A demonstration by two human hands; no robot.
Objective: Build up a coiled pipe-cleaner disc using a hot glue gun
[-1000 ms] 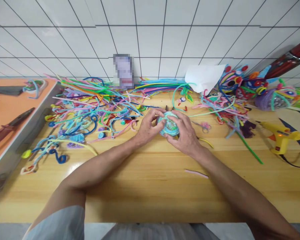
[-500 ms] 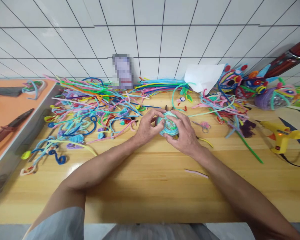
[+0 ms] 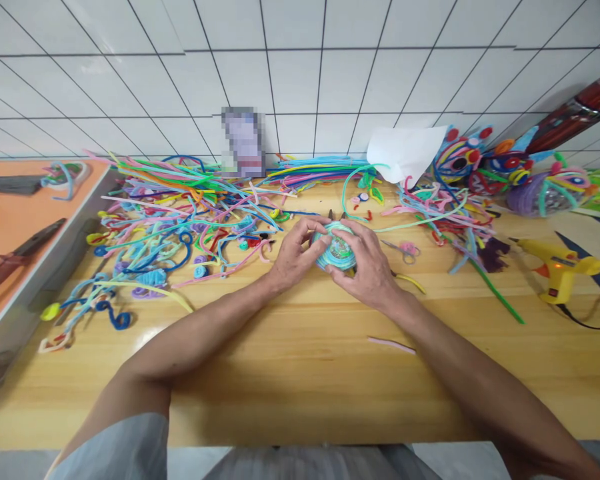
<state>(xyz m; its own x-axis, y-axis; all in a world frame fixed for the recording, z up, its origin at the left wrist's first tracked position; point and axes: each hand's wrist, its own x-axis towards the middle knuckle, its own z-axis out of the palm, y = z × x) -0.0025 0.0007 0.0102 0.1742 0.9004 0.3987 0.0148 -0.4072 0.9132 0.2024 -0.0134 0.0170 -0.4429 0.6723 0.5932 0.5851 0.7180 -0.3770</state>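
Pipe-cleaner coil (image 3: 341, 252): turquoise with a glittery middle, just above or on the bench (image 3: 280, 380); I can't tell which. It is between the two hands, well back from the front edge.
Left hand (image 3: 294, 257): gripping the coil's near left side, thumb and fingers pinched in.
Right hand (image 3: 373, 270): curled round the right side, fingertips over the top.
Coil slipping: uneven finger pressure could push a wound strand out of line or spring it loose, I'd judge.
Pliers (image 3: 411, 283): they seem to lie under the coil and right hand, dark tips beyond, yellow handle beside the wrist; a dropped wrist could knock or snag them.
Scissors (image 3: 409, 251): just right of the right hand; a sideways sweep might catch them.
Glue gun (image 3: 555, 267): its light glows orange, so the nozzle may be hot; a wide rightward reach could meet it or its cord (image 3: 587, 325).
Pipe-cleaner pile (image 3: 180, 233): tangled, near the left hand; loose ends could hook a finger.
Tray wall (image 3: 45, 293): bounds the left side.
Tiled wall (image 3: 293, 83): bounds the back.
Open room: widest towards the person, between the forearms, with a short pink strip (image 3: 391, 345) beside the right one.
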